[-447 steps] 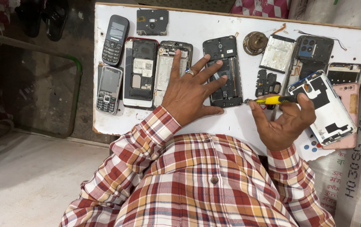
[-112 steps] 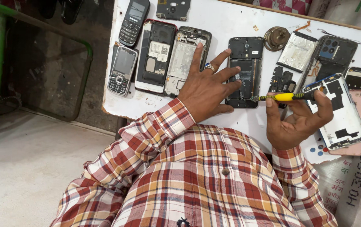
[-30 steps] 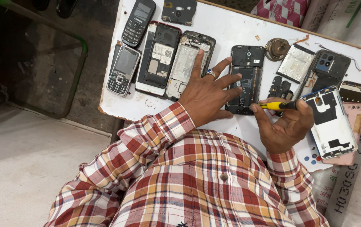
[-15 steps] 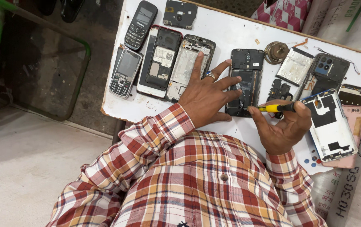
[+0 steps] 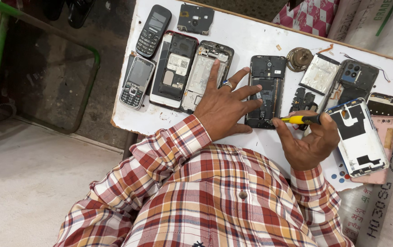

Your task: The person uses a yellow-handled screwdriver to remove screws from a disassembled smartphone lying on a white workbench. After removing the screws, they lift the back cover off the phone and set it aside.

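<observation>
Opened black phone (image 5: 265,91) pinned flat on white board (image 5: 251,36) w/ left hand (image 5: 226,107), fingers spread, gripping nothing.
Right hand (image 5: 308,142) pinching yellow screwdriver (image 5: 299,120), tip at phone's lower edge, prob. steadying for screw work.

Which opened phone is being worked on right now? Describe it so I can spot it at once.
On the white board, look between the two hands. The left hand lies flat across a black phone with its back removed, and the yellow-handled screwdriver in the right hand points at its lower corner. It alone is being touched.
</observation>
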